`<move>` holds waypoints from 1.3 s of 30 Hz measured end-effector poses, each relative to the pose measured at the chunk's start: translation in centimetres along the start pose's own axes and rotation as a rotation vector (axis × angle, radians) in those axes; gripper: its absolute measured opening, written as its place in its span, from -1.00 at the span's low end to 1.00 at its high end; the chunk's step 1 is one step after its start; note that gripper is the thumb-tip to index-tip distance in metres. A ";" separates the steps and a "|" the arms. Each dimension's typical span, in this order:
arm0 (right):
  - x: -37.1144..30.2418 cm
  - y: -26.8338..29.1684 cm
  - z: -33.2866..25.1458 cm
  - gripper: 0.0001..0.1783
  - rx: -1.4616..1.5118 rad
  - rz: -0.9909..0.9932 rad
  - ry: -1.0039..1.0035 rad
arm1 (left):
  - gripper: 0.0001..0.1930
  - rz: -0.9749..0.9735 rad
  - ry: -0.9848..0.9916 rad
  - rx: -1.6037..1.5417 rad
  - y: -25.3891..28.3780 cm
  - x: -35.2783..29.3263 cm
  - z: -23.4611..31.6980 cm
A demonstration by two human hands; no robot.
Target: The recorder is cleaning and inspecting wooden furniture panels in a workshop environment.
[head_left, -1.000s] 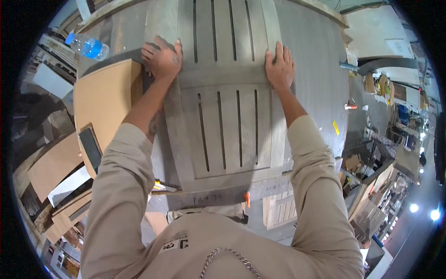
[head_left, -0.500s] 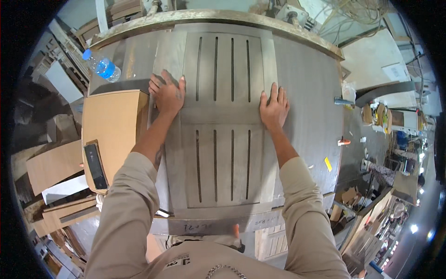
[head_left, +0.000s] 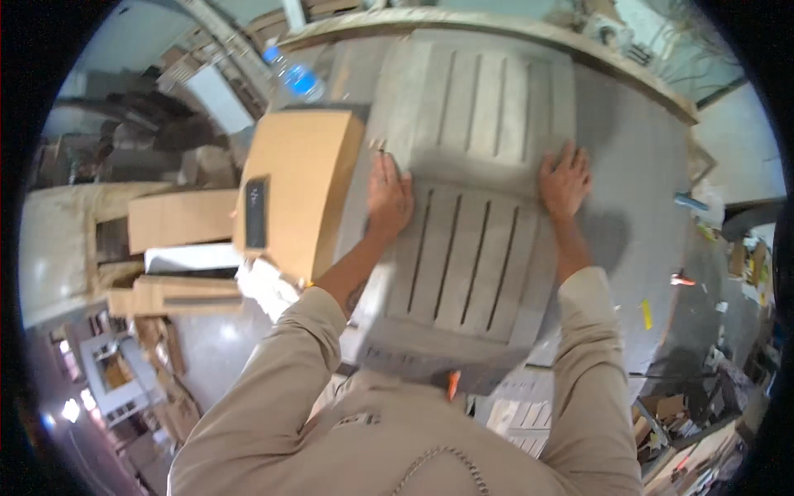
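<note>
Grey-brown wood forms the slotted panel (head_left: 475,175) that we see lying flat on the middle of the grey surface (head_left: 641,178), with four narrow slots in its far half and four more in its near half. At its left long side we find our left hand (head_left: 390,197), fingers stretched forward and held close together; we cannot tell whether it presses on the edge or only lies along it. Our right hand (head_left: 566,182) is palm down at the right long edge, its fingers extended and fanned apart, closed around nothing that we can see.

Just left of the left hand we have a cardboard box (head_left: 302,165), with a dark rectangular device (head_left: 257,212) on top near its left side. Beyond the box lies a clear plastic bottle (head_left: 301,82) with a blue cap. A pale wooden rail (head_left: 496,22) runs along the far edge.

To the right, well apart from the panel, we see a yellow strip (head_left: 648,314) near the surface's edge, and an orange object (head_left: 682,280) at that edge. Below the near edge shows a second slotted panel (head_left: 525,423), partly hidden by our sleeve (head_left: 591,347).
</note>
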State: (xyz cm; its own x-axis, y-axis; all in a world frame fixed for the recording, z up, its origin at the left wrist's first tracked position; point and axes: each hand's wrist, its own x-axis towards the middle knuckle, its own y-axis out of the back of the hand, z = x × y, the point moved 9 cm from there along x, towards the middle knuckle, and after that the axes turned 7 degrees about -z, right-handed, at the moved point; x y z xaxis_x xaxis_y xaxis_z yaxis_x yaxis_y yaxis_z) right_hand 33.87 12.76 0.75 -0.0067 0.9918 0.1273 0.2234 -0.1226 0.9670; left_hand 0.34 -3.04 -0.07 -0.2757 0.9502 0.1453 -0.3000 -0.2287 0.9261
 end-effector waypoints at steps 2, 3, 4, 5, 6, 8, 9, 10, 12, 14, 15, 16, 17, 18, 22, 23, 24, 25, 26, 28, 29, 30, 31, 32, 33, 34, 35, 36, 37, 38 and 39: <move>0.0 0.1 -0.1 -0.33 0.037 -0.036 -0.002 | -0.40 -0.054 0.061 -0.075 1.1 -5.1 -1.8; 0.2 0.0 0.5 -0.34 0.109 -0.026 0.014 | -0.41 -0.065 0.085 -0.136 1.2 -7.4 -2.1; 0.1 -0.1 1.1 -0.35 0.180 -0.013 0.026 | -0.40 -0.111 0.096 -0.318 1.6 -9.9 -3.0; -0.1 -0.1 1.7 -0.37 0.246 0.007 0.039 | -0.38 -0.153 0.100 -0.508 1.6 -12.6 -4.4; -1.1 -0.2 2.0 -0.38 0.279 -0.017 0.047 | -0.37 -0.193 0.104 -0.698 2.0 -15.1 -5.2; -5.2 -0.5 4.6 -0.41 0.317 -0.063 0.037 | -0.32 -0.400 0.361 -0.796 4.6 -18.4 -3.5; -8.5 0.0 4.3 -0.42 0.302 -0.065 0.058 | -0.31 -0.416 0.454 -0.812 5.8 -20.9 -3.5; -12.5 0.7 3.7 -0.43 0.283 -0.069 0.086 | -0.30 -0.429 0.552 -0.835 6.4 -23.5 -3.8; -20.5 2.0 4.4 -0.43 0.224 -0.118 0.035 | -0.28 -0.460 0.557 -0.812 6.6 -26.9 -3.9; -27.9 5.0 3.9 -0.44 0.320 -0.151 -0.007 | -0.31 -0.390 0.563 -0.801 6.3 -28.5 -4.2; -31.1 5.5 4.4 -0.40 0.327 -0.177 -0.091 | -0.34 -0.311 0.555 -0.798 6.3 -28.5 -4.2; -34.6 5.7 4.9 -0.37 0.273 -0.166 -0.138 | -0.37 -0.233 0.544 -0.794 6.4 -28.2 -4.3; -37.0 5.6 5.4 -0.34 0.222 -0.149 -0.190 | -0.45 -0.289 0.547 -0.756 5.9 -27.6 -4.5; -37.9 5.4 5.1 -0.33 0.171 -0.164 -0.213 | -0.51 -0.343 0.547 -0.716 5.6 -26.7 -5.2; -36.1 6.7 4.5 -0.26 0.122 -0.292 -0.413 | -0.62 -0.267 0.627 -0.832 -0.5 -25.5 -11.5; -34.9 7.5 4.5 -0.25 0.155 -0.332 -0.491 | -0.62 -0.311 0.649 -0.935 -1.1 -24.9 -11.4; -34.4 8.7 5.5 -0.24 0.119 -0.331 -0.490 | -0.61 -0.503 0.636 -1.112 1.8 -23.7 -8.6; -34.1 9.7 6.1 -0.24 0.093 -0.343 -0.470 | -0.61 -0.682 0.630 -1.270 5.6 -23.2 -6.1; -34.0 10.7 6.5 -0.23 0.063 -0.359 -0.444 | -0.60 -0.692 0.563 -1.234 8.8 -22.3 -4.9; -33.9 12.5 5.9 -0.27 -0.038 -0.370 -0.391 | -0.57 -0.722 0.434 -1.150 13.3 -20.8 -2.3; -34.2 13.7 4.7 -0.28 -0.025 -0.396 -0.394 | -0.56 -0.710 0.363 -1.127 15.0 -20.1 -2.1; -34.5 14.2 3.4 -0.29 -0.010 -0.423 -0.393 | -0.56 -0.692 0.297 -1.101 16.7 -19.1 -2.4; -35.0 13.7 2.1 -0.31 0.057 -0.474 -0.361 | -0.55 -0.675 0.229 -1.075 18.8 -18.1 -2.3; -35.7 13.3 0.9 -0.32 0.125 -0.519 -0.336 | -0.56 -0.608 0.164 -1.102 21.9 -16.9 -1.8; -36.4 12.4 -0.8 -0.33 0.198 -0.568 -0.302 | -0.55 -0.554 0.128 -1.069 24.4 -16.1 -1.7; -37.5 10.8 -1.5 -0.35 0.219 -0.582 -0.254 | -0.55 -0.508 0.087 -1.042 26.4 -15.3 -1.5; -38.9 8.7 -2.0 -0.37 0.242 -0.593 -0.208 | -0.56 -0.503 0.015 -0.984 28.5 -14.6 -0.8; -40.7 7.2 -3.4 -0.38 0.392 -0.560 -0.045 | -0.57 -0.517 -0.025 -1.033 30.4 -14.4 0.0; -41.9 6.3 -5.0 -0.39 0.544 -0.592 -0.072 | -0.58 -0.530 -0.055 -1.078 32.2 -14.4 0.9; -43.1 5.5 -6.8 -0.40 0.702 -0.623 -0.103 | -0.59 -0.543 -0.081 -1.117 33.8 -14.5 1.9; -43.8 6.4 -10.0 -0.40 0.860 -0.724 -0.329 | -0.58 -0.521 -0.076 -1.163 34.8 -14.8 2.5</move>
State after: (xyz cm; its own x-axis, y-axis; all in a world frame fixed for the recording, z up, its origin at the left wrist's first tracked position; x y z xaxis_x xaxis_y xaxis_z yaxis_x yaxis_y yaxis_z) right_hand 25.82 -31.85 3.52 -0.1786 0.7970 -0.5769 0.8575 0.4137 0.3060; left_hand -3.75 -24.49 30.90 0.1567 0.9838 -0.0865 -0.9864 0.1603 0.0359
